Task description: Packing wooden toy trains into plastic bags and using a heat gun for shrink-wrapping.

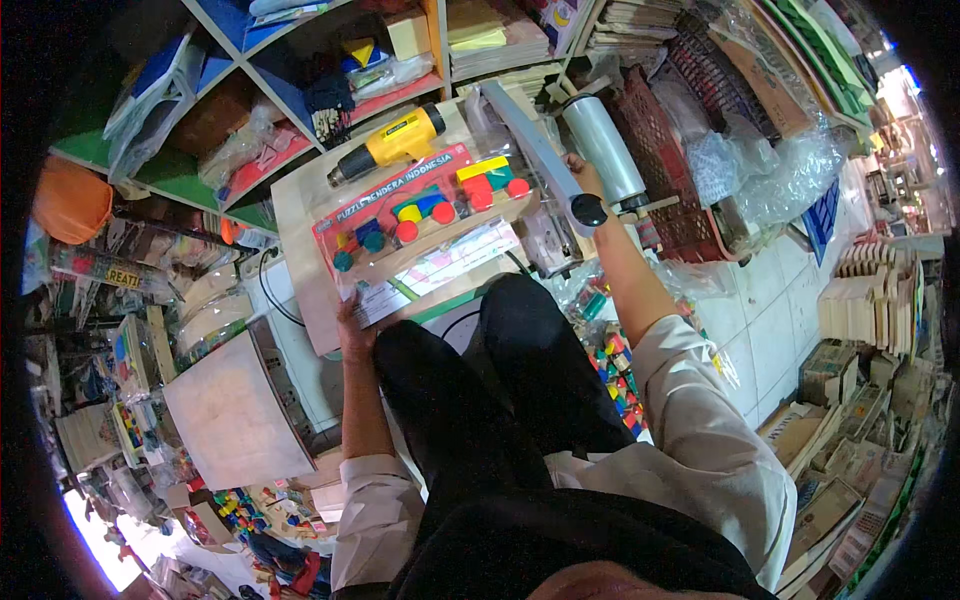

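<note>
A wooden toy train with coloured blocks [431,214] rests along a red printed card [352,221]; a white printed sheet [465,262] shows along its near side. My left hand [356,326] grips the near left corner of this pack. To its right stands a bar heat sealer with a long grey arm [525,139] and a round black knob [589,210]. My right hand [587,178] is beside the arm, near a roll of clear film [604,146]. The knob overlaps my right wrist, and what those fingers hold is not clear.
A yellow heat gun [394,142] lies on the pale work board [300,202] beyond the card. Shelf compartments [247,56] rise behind. A red plastic crate [667,172] stands at right. Coloured wooden blocks [619,367] lie beside my knee. A square board [236,405] is at left.
</note>
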Motion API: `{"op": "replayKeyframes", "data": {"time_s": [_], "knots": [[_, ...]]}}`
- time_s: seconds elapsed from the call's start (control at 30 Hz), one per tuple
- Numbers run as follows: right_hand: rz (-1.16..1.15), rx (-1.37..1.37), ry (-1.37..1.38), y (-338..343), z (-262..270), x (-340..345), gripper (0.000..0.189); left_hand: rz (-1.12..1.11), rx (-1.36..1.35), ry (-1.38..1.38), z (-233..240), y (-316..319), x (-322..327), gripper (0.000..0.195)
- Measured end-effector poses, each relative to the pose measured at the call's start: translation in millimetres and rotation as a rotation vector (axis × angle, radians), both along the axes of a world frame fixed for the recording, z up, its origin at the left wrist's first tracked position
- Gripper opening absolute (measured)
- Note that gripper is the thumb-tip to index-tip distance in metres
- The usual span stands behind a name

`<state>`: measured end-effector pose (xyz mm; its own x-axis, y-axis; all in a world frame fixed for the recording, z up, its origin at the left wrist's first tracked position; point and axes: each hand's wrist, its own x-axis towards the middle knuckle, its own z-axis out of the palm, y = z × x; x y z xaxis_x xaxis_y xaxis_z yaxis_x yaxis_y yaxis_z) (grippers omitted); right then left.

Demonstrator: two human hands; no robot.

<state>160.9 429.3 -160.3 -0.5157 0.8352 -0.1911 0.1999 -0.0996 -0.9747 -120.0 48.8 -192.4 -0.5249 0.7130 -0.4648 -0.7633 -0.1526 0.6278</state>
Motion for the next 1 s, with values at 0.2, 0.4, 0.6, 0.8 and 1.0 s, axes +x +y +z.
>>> {"op": "replayKeyframes", "data": {"time_s": [0.2,0.4,0.6,0.8,1.0], "knots": [[-0.199,0.449,-0.463,-20.9,27.1,-12.5,0.036,0.083,0.067,0.089,-3.6,3.6,1.9,0.021],[-0.217,0.369,-0.63,-28.4,109.7,-9.4,0.049,0.039,0.022,0.032,-3.9,1.4,-2.9,0.03],[0.18,0.485,-0.387,-63.3,156.5,-11.8,0.047,0.032,0.035,0.016,-7.0,0.3,-8.4,0.03],[0.016,0.747,-0.478,-91.4,117.7,-13.7,0.027,0.078,-0.01,0.043,-7.4,-4.0,-11.9,0.031],[-0.151,0.922,-0.529,-93.0,86.9,-7.7,0.026,0.009,0.046,0.07,-2.8,0.6,-8.2,0.033]]}}
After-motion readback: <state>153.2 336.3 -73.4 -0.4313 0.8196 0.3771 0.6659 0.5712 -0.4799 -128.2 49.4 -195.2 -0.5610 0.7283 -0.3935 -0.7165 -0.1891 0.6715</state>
